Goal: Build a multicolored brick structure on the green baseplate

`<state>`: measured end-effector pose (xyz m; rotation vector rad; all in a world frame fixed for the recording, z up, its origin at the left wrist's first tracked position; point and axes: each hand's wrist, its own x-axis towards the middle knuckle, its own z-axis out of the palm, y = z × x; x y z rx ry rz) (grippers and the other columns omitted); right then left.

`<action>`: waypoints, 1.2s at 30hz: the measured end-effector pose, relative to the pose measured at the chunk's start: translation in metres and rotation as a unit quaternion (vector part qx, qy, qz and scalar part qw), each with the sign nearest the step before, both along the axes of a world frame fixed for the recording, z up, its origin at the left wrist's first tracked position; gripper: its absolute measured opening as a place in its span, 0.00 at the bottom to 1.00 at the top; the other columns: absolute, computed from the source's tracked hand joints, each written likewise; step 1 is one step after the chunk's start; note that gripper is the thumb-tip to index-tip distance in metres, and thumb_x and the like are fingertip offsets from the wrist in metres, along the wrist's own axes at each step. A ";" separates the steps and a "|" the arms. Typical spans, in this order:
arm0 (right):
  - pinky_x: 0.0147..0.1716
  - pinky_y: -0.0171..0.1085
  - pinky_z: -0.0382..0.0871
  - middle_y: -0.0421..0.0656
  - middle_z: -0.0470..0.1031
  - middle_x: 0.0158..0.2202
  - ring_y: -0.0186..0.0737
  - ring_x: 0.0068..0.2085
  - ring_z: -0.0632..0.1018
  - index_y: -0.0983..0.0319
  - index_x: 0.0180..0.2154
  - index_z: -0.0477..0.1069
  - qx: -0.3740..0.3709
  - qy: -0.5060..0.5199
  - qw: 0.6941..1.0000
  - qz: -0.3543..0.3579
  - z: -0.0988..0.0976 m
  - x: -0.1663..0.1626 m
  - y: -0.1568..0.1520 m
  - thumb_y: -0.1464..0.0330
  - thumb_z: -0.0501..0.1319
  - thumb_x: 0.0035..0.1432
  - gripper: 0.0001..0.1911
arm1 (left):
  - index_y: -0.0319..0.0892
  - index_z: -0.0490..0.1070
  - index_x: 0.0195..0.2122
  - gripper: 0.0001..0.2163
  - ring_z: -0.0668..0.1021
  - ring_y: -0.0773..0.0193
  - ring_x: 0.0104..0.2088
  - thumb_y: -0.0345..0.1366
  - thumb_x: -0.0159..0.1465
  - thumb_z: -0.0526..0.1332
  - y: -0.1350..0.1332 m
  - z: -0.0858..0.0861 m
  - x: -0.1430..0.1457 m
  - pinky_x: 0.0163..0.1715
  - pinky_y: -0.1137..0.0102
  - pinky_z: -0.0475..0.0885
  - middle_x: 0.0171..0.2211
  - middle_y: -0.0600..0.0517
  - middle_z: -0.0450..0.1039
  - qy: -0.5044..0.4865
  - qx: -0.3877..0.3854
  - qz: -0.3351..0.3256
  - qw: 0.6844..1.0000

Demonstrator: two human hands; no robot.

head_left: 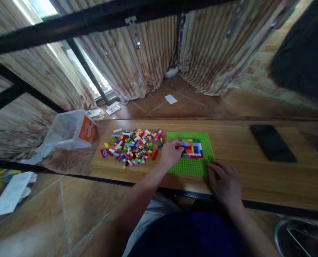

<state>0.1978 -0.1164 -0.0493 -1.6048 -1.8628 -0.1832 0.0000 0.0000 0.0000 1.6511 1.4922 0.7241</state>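
Note:
A green studded baseplate (pixel 189 167) lies on the wooden table. On it sits a low block of colourful toy bricks (pixel 193 149), with red, blue, white, orange and purple pieces. My left hand (pixel 171 154) reaches over the plate's left side, fingers pinched together at the left edge of the block. Whatever is between those fingertips is too small and hidden to make out. At the plate's front right corner my right hand (pixel 225 181) rests with fingers loosely extended, touching or very near the edge. It appears to hold nothing.
A spread of loose toy bricks (pixel 137 146) covers the table's left part. A clear plastic tub (pixel 65 130) with an orange label lies beyond the table's left end. Toward the right a black phone or tablet (pixel 272 142) lies flat on the wooden table (pixel 236 139).

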 end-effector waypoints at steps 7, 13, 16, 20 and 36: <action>0.45 0.46 0.71 0.48 0.77 0.44 0.45 0.44 0.76 0.62 0.40 0.76 -0.015 0.017 1.000 -0.009 0.002 -0.001 -0.001 0.67 0.58 0.62 0.09 | 0.37 0.75 0.31 0.04 0.77 0.69 0.26 0.26 0.54 0.66 0.009 -0.009 0.003 0.31 0.74 0.72 0.25 0.53 0.77 -0.053 -0.104 0.046 0.992; 0.44 0.45 0.71 0.48 0.77 0.44 0.45 0.44 0.76 0.62 0.39 0.77 -0.014 0.009 1.000 -0.018 0.001 -0.001 -0.001 0.67 0.58 0.62 0.10 | 0.37 0.73 0.28 0.05 0.74 0.70 0.19 0.26 0.53 0.67 0.017 -0.007 0.005 0.21 0.77 0.67 0.15 0.58 0.69 -0.081 -0.191 0.060 0.976; 0.44 0.45 0.71 0.48 0.77 0.44 0.45 0.44 0.75 0.62 0.40 0.77 -0.026 0.011 0.999 -0.019 0.000 -0.001 -0.001 0.66 0.58 0.63 0.10 | 0.37 0.71 0.27 0.06 0.73 0.71 0.18 0.24 0.52 0.67 0.020 -0.003 0.007 0.20 0.78 0.66 0.13 0.59 0.67 -0.089 -0.225 0.068 0.968; 0.44 0.45 0.71 0.48 0.76 0.44 0.46 0.44 0.75 0.62 0.40 0.77 -0.028 0.017 0.999 -0.021 0.000 -0.001 -0.002 0.66 0.57 0.63 0.11 | 0.37 0.70 0.25 0.08 0.73 0.72 0.17 0.25 0.52 0.69 0.022 0.001 0.010 0.23 0.77 0.69 0.12 0.59 0.66 -0.108 -0.256 0.081 0.957; 0.46 0.48 0.71 0.49 0.76 0.43 0.47 0.45 0.75 0.60 0.37 0.77 -0.053 0.111 0.992 -0.001 -0.002 0.004 0.001 0.62 0.55 0.62 0.14 | 0.38 0.71 0.29 0.04 0.71 0.73 0.19 0.32 0.62 0.61 -0.019 0.046 -0.061 0.24 0.76 0.68 0.19 0.58 0.69 -0.236 -0.125 0.017 0.964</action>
